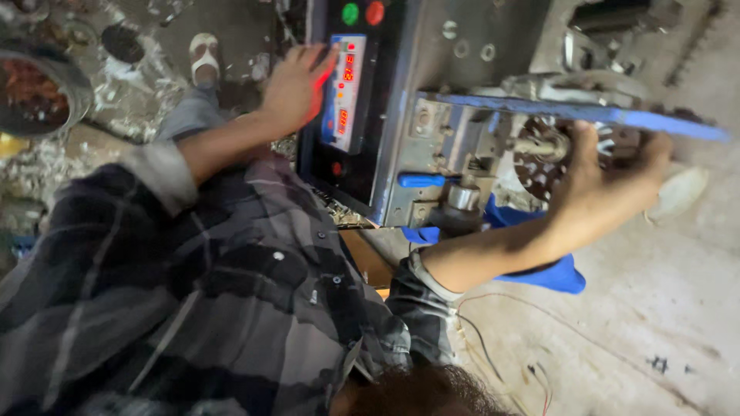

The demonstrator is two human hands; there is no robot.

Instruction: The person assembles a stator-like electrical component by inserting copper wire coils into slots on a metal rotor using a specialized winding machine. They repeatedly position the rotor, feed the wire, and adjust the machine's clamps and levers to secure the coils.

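My left hand (291, 86) lies flat against the machine's dark control panel (344, 92), fingertips on the strip with red lit digits, holding nothing. A green button (351, 13) and a red button (375, 12) sit above it. My right hand (609, 181) reaches under a blue bar (617, 117) and curls around a round slotted metal part (539, 150) mounted on the machine's shaft. The thumb points up beside that part.
A blue-handled lever (420, 180) sticks out of the grey machine front (462, 54). A blue piece (559, 276) lies under my right forearm. Thin wires (501, 362) trail on the pale floor. At left are a sandalled foot (204, 58) and a dark bowl (35, 92) among debris.
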